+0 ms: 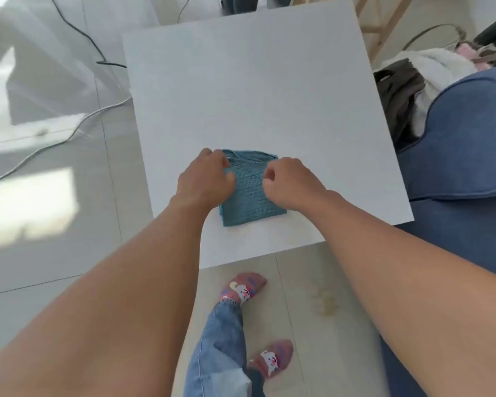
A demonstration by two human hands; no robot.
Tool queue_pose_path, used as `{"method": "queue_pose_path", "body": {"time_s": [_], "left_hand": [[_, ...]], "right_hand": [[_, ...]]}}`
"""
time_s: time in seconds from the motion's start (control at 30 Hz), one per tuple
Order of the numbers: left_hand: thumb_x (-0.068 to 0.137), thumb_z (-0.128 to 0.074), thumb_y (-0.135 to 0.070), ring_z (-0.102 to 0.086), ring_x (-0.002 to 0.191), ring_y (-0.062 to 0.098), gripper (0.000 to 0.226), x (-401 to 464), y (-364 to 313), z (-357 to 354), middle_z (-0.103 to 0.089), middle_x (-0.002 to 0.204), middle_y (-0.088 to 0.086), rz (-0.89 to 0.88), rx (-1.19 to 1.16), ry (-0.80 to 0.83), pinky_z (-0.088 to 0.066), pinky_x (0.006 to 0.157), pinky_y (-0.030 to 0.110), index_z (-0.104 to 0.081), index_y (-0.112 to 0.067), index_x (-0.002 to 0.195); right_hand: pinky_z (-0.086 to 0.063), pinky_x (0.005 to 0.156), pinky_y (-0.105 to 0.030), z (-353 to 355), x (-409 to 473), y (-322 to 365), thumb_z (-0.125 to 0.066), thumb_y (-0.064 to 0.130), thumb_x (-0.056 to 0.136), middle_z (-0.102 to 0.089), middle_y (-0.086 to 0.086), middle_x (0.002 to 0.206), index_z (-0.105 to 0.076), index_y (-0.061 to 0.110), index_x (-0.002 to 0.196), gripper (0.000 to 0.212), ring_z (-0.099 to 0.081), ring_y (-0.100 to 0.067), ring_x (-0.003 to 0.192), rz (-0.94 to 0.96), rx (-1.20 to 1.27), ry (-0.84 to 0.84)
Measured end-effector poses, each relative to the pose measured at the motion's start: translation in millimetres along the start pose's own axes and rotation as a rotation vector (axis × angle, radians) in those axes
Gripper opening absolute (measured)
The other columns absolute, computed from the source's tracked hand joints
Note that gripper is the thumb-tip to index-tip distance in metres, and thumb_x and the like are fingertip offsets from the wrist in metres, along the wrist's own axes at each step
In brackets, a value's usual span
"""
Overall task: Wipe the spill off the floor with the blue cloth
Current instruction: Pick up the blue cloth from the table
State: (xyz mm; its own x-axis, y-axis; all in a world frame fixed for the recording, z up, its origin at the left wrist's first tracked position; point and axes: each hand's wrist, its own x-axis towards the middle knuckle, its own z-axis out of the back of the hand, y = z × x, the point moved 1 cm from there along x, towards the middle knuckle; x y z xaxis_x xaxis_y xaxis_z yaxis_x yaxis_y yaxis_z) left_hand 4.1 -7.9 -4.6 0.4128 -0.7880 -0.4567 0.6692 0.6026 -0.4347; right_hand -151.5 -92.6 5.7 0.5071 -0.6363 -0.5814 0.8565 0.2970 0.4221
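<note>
A folded blue cloth [248, 196] lies flat near the front edge of a white table [249, 90]. My left hand [205, 179] rests on the cloth's left side with its fingers curled onto the fabric. On the right side my right hand [289, 183] does the same, fingers bent over the cloth's edge. Both hands touch the cloth, which stays on the tabletop. A faint yellowish spill [325, 303] marks the floor tile in front of the table, to the right of my feet.
My feet in pink slippers [245, 290] stand on the tiles below the table edge. A blue sofa [470, 144] lies at the right, with bags and clothes [404, 96] behind it. Cables [78, 32] run across the floor at the left. A wooden chair frame [384, 21] stands behind the table.
</note>
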Motion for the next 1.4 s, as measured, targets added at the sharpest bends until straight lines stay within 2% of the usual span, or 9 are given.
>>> {"method": "queue_pose_path", "body": {"time_s": [0.1, 0.23, 0.43, 0.57, 0.7, 0.77, 0.93, 1.17, 1.4], "left_hand": [[0.091, -0.054, -0.024, -0.057, 0.100, 0.031, 0.039, 15, 7, -8, -0.046, 0.131, 0.007, 0.010, 0.029, -0.053, -0.045, 0.076, 0.040, -0.050, -0.013, 0.128], [0.090, -0.058, -0.021, -0.058, 0.097, 0.033, 0.053, 27, 12, -13, -0.039, 0.141, 0.004, -0.010, 0.071, -0.051, -0.047, 0.074, 0.041, -0.042, -0.015, 0.140], [0.093, -0.056, -0.022, -0.046, 0.114, 0.030, 0.025, 33, 7, -15, -0.045, 0.126, 0.009, 0.014, 0.122, -0.076, -0.046, 0.077, 0.041, -0.063, -0.012, 0.115], [0.096, -0.051, -0.020, -0.044, 0.113, 0.031, 0.023, 27, 0, -21, -0.054, 0.119, 0.009, -0.029, 0.072, -0.082, -0.045, 0.088, 0.043, -0.057, -0.011, 0.116], [0.099, -0.048, -0.021, -0.054, 0.091, 0.031, 0.013, 21, -18, -24, -0.054, 0.083, -0.003, -0.079, -0.063, -0.085, -0.043, 0.073, 0.042, -0.047, -0.014, 0.110], [0.100, -0.047, -0.022, -0.057, 0.084, 0.028, 0.010, 18, -31, -26, -0.059, 0.087, 0.000, -0.104, -0.139, -0.068, -0.041, 0.066, 0.039, -0.046, -0.016, 0.108], [0.102, -0.047, -0.024, -0.057, 0.082, 0.020, 0.010, 9, -78, -39, -0.060, 0.094, 0.001, -0.217, -0.229, 0.001, -0.043, 0.066, 0.038, -0.046, -0.018, 0.110], [0.103, -0.045, -0.021, -0.056, 0.081, 0.009, 0.008, -14, -163, -68, -0.061, 0.092, -0.003, -0.410, -0.271, 0.138, -0.041, 0.062, 0.030, -0.047, -0.017, 0.109], [0.102, -0.046, -0.016, -0.058, 0.084, 0.013, 0.009, -51, -259, -114, -0.062, 0.091, -0.005, -0.613, -0.238, 0.355, -0.045, 0.069, 0.030, -0.050, -0.021, 0.108]], "right_hand": [[-0.054, 0.079, -0.042, -12, 17, -8, -0.052, 0.019, 0.093, -0.043, -0.004, 0.125, -0.051, 0.012, 0.127, 0.035, -0.058, -0.027, 0.091, 0.011, -0.002, -0.117], [-0.049, 0.067, -0.039, -26, 29, -11, -0.060, 0.020, 0.093, -0.034, -0.005, 0.130, -0.042, 0.017, 0.137, 0.048, -0.054, -0.028, 0.090, 0.054, -0.027, -0.212], [-0.044, 0.059, -0.037, -27, 30, -11, -0.060, 0.015, 0.094, -0.041, -0.004, 0.122, -0.051, 0.016, 0.115, 0.023, -0.047, -0.027, 0.098, 0.011, -0.117, -0.256], [-0.032, 0.055, -0.033, -25, 23, -16, -0.052, -0.001, 0.089, -0.051, -0.003, 0.110, -0.051, 0.014, 0.108, 0.024, -0.046, -0.027, 0.098, 0.035, -0.158, -0.257], [-0.043, 0.061, -0.040, -14, 8, -31, -0.049, 0.000, 0.092, -0.057, -0.005, 0.094, -0.046, 0.014, 0.103, 0.018, -0.051, -0.029, 0.089, -0.014, 0.002, -0.237], [-0.048, 0.066, -0.044, -11, -4, -43, -0.047, 0.005, 0.095, -0.056, -0.007, 0.096, -0.044, 0.013, 0.101, 0.010, -0.054, -0.031, 0.085, -0.027, 0.109, -0.233], [-0.048, 0.077, -0.046, -8, -41, -80, -0.043, 0.012, 0.100, -0.052, -0.007, 0.105, -0.043, 0.014, 0.104, 0.005, -0.053, -0.028, 0.089, -0.101, 0.349, -0.357], [-0.040, 0.077, -0.035, 13, -109, -135, -0.044, 0.019, 0.100, -0.054, 0.000, 0.109, -0.047, 0.019, 0.104, 0.005, -0.052, -0.020, 0.096, -0.319, 0.641, -0.659], [-0.035, 0.075, -0.033, 17, -188, -199, -0.045, 0.021, 0.102, -0.057, -0.001, 0.112, -0.050, 0.023, 0.111, 0.011, -0.053, -0.019, 0.098, -0.543, 0.795, -0.889]]}}
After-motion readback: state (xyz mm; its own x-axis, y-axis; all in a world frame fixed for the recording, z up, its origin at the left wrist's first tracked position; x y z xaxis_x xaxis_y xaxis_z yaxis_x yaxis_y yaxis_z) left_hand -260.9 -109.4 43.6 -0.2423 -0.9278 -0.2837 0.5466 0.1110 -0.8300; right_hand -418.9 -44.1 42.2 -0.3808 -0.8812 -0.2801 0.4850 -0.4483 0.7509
